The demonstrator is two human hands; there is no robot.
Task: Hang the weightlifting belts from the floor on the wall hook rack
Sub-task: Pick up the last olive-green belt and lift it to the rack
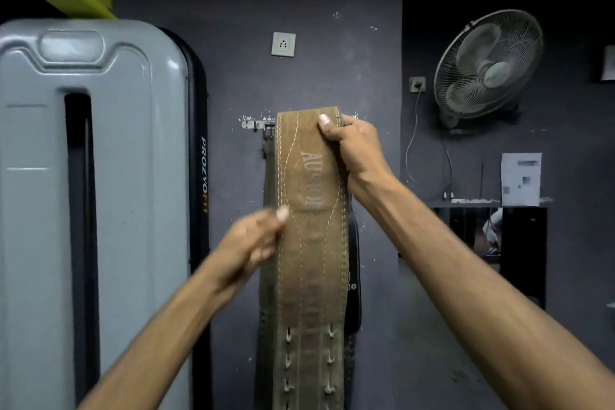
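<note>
R hand [352,146] clamps top end of tan belt [312,260], thumb across the front, up at the wall hook rack [258,125]. L hand [253,243], blurred, pinches the belt's left edge midway down. Belt hangs vertical vs wall, over darker belts [268,176] already hung. Grey machine [100,176] to the left.

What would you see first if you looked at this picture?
The brown belt in the middle, held up against the dark wall. The right hand grips its top by the hook rack, and the blurred left hand is at its left edge. A fan hangs on the right wall.
</note>
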